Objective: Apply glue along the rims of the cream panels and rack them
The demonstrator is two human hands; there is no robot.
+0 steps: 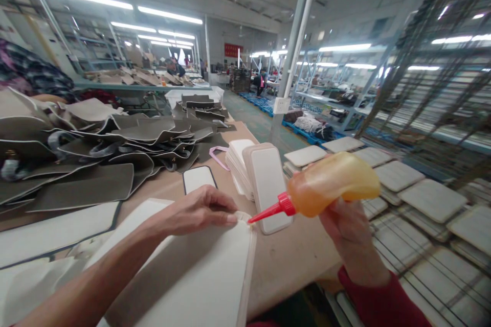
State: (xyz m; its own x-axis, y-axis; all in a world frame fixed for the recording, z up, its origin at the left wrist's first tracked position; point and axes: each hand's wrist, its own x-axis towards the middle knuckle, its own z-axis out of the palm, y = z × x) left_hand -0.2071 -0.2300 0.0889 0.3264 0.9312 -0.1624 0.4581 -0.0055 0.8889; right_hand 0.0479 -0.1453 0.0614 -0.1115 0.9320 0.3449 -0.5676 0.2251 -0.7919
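In my right hand (351, 235) is a squeeze bottle (333, 181) of amber liquid, tilted so that its red nozzle points down to the left. The nozzle tip touches or nearly touches the top corner of a large white panel (199, 271). My left hand (195, 209) pinches that panel at its upper edge, thumb on top, just left of the nozzle. Several layers show along the panel's right side. Beyond my hands, rounded white pieces (270, 179) lean in a stack, and a small dark-edged white piece (199, 179) lies behind my left hand.
Grey-brown sheets (88, 179) with pale edges are heaped on the left of the brown tabletop (295, 260). A wire rack (399, 250) on the right carries several stacks of rounded pieces. A metal post (293, 51) rises past the table. People are farther back.
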